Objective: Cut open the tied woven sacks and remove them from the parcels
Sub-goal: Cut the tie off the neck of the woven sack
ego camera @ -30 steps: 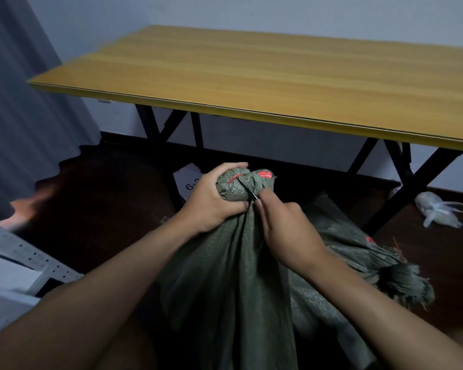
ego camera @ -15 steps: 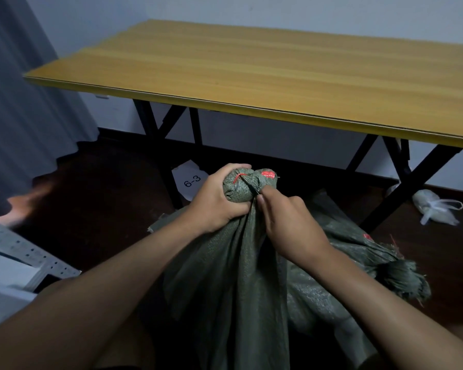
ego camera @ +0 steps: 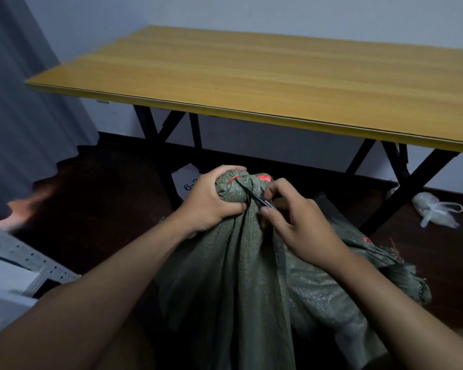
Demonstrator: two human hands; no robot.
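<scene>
Fingers (ego camera: 267, 213) of right hand (ego camera: 302, 228) pinching small blade (ego camera: 259, 201), pointing up-left into tied neck of upright sack (ego camera: 225, 276), left hand (ego camera: 211, 201) clenched around neck beside.

"6-" is read on the white paper sheet (ego camera: 187, 180) under the table; the rest is hidden behind the left hand (ego camera: 211, 201).
</scene>
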